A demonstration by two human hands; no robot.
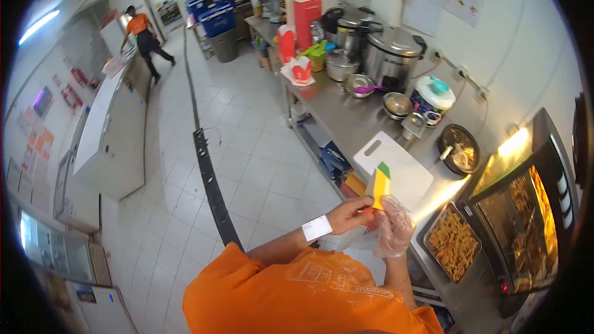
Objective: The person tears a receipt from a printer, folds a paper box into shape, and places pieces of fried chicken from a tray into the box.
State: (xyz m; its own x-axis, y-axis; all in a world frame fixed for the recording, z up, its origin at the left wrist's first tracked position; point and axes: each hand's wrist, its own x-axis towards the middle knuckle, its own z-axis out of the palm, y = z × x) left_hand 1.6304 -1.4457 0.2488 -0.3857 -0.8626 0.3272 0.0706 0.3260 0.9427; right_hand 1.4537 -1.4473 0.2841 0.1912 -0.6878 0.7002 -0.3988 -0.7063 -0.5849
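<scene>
Close by a fried-food tray, the left hand holds a carton.

We've got thin, crinkly clear plastic in the glove on our right hand, a glossy printed cardboard carton, a smooth matt white plastic cutting board, a brushed steel counter and shiny floor tiles.

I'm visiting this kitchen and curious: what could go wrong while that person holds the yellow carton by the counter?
The carton is held at the counter edge by the bare left hand, gloved right hand beside it; a slip could drop it to the floor. The tray of fried food and the lit oven stand close by and may be hot.
</scene>
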